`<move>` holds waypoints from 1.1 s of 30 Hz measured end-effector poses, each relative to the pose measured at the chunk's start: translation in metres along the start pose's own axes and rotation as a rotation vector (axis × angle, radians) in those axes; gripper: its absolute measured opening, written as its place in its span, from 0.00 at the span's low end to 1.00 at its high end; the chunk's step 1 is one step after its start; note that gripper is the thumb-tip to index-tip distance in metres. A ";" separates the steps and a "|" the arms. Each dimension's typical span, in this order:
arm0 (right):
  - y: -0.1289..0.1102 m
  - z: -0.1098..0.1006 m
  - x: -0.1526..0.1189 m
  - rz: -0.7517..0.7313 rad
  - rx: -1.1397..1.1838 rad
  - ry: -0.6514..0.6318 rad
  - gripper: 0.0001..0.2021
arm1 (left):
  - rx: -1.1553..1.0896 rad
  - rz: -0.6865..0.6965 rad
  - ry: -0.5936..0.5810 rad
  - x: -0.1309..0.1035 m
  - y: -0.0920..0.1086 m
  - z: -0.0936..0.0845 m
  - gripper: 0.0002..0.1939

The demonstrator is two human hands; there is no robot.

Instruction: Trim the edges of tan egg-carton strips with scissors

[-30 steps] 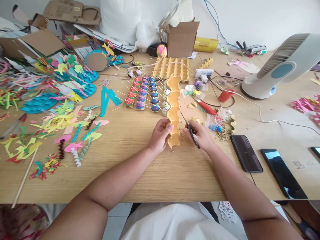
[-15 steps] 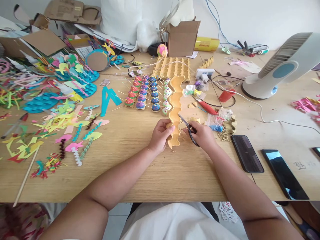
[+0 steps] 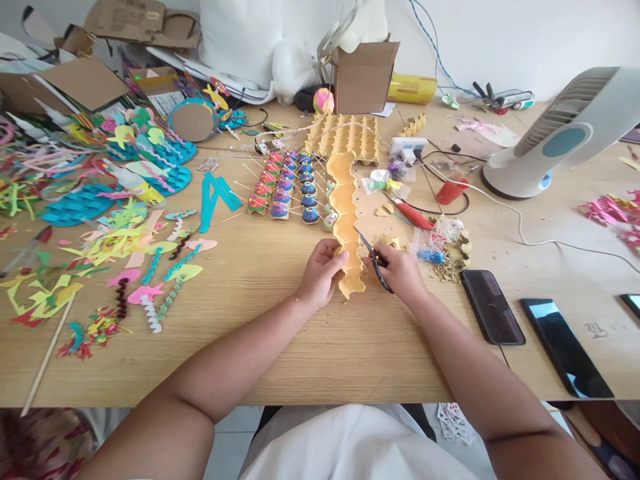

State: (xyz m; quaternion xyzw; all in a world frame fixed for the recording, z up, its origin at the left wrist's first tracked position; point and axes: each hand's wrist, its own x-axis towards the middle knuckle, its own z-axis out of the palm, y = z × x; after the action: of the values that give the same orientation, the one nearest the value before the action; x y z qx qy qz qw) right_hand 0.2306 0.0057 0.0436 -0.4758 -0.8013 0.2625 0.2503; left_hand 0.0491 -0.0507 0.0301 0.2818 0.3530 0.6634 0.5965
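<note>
Left hand (image 3: pixel 323 272) pinches the egg carton strip (image 3: pixel 345 197) near its closer end, length pointing away; right hand (image 3: pixel 397 272) grips scissors (image 3: pixel 374 256) at its right edge.

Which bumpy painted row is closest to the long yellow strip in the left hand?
The white dotted row, partly hidden behind the yellow strip that the left hand holds. The red row, purple row and blue row sit farther left.

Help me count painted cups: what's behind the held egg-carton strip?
Parts of white spotted cups show left of the egg-carton strip; an egg tray lies beyond its far end. The strip covers the rest, preventing a count.
</note>
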 end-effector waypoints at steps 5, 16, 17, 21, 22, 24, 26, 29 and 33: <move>0.000 0.004 0.001 0.001 0.195 -0.060 0.18 | -0.034 -0.018 0.006 0.001 0.000 0.000 0.25; -0.004 -0.001 -0.003 -0.008 0.050 -0.020 0.12 | -0.031 -0.019 0.004 0.000 0.001 0.001 0.25; -0.004 -0.003 -0.003 -0.003 0.012 -0.020 0.13 | -0.027 -0.007 0.011 0.000 0.001 0.001 0.25; -0.005 -0.010 -0.002 0.000 -0.135 -0.025 0.15 | 0.004 0.047 0.026 0.001 -0.003 0.000 0.24; -0.005 -0.011 -0.002 -0.001 -0.166 -0.018 0.15 | 0.013 0.055 0.029 0.001 -0.003 -0.001 0.24; -0.006 -0.012 -0.003 0.003 -0.208 -0.003 0.15 | 0.026 0.062 0.033 0.000 -0.004 -0.001 0.24; -0.007 -0.011 -0.003 0.011 -0.218 0.007 0.15 | 0.030 0.060 0.029 0.000 -0.004 -0.002 0.24; -0.006 -0.009 -0.003 0.012 -0.191 0.000 0.16 | 0.031 0.050 0.018 0.000 -0.004 -0.001 0.25; -0.004 -0.007 -0.002 0.010 -0.142 -0.015 0.17 | 0.023 0.044 0.014 0.000 -0.005 -0.001 0.25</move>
State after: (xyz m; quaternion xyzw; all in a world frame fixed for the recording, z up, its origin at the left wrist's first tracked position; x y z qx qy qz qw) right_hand 0.2333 0.0037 0.0515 -0.4945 -0.8173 0.2096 0.2086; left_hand 0.0510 -0.0510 0.0256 0.2915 0.3584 0.6745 0.5759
